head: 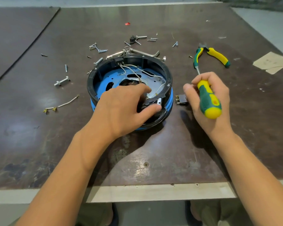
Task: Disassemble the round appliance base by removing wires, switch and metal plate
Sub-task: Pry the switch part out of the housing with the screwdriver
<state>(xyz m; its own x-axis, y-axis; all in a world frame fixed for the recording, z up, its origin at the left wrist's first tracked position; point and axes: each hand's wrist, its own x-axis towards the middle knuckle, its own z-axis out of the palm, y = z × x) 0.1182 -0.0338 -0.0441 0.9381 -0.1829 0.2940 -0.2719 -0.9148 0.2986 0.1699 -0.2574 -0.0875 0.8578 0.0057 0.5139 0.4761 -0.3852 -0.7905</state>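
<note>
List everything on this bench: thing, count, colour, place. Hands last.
table: one, dark brown, below
round appliance base: one, black and blue, centre
wires: several, white, inside base
metal plate: one, blue, base floor
black fitting: one, base's near rim
switch: one, black, right of base
loose wire: one, white, left of base
screws: many, silver, behind and left of base
hex key: one, silver, behind base
pliers: one, yellow-green, far right
screwdriver: one, green-yellow, right hand
left hand: pinches black fitting
right hand: grips screwdriver
</note>
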